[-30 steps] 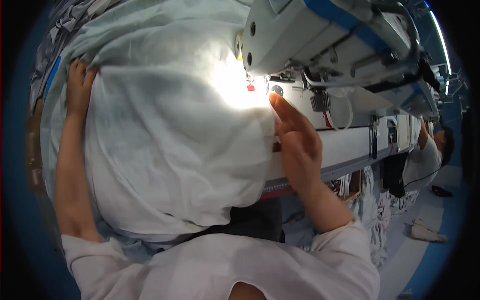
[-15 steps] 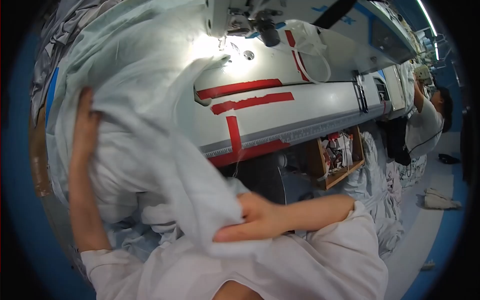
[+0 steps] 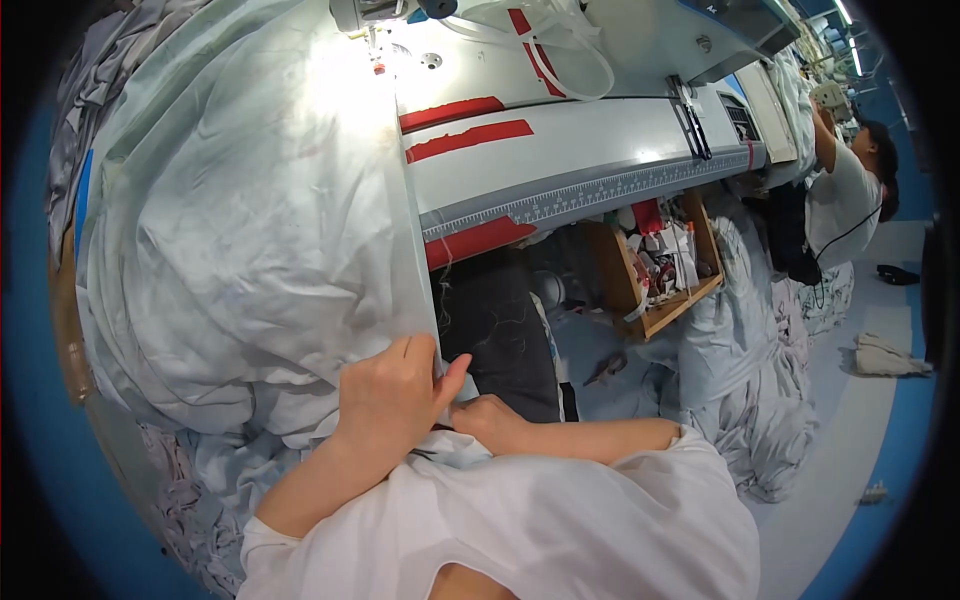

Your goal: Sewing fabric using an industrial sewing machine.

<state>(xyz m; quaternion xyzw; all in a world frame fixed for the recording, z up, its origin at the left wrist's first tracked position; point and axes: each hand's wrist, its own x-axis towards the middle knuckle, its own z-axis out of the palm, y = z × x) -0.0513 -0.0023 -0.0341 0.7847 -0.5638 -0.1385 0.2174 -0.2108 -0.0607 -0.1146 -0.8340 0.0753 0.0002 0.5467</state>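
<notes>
A wide sheet of pale fabric (image 3: 250, 230) covers the left of the sewing table, its straight hemmed edge running from under the lit sewing machine needle (image 3: 376, 50) down toward my body. Low in the middle, my left hand (image 3: 390, 390) is closed on that edge, thumb out to the right. Just beside and below it, my right hand (image 3: 488, 422) is closed at the end of the same edge, close to my shirt. The fingertips of both hands are mostly hidden. Between needle and hands the edge looks pulled fairly straight.
Red tape strips (image 3: 470, 143) and a printed ruler (image 3: 600, 188) mark the table. An open wooden drawer (image 3: 668, 318) full of small items hangs below its front. Crumpled cloth (image 3: 745, 400) lies to the right, near another seated person (image 3: 850, 195). A dark stool seat (image 3: 500, 340) is under the table.
My left hand has come from the far left down to the middle, next to my right hand. The bunched fabric is now spread out, its edge straightened. The view has shifted.
</notes>
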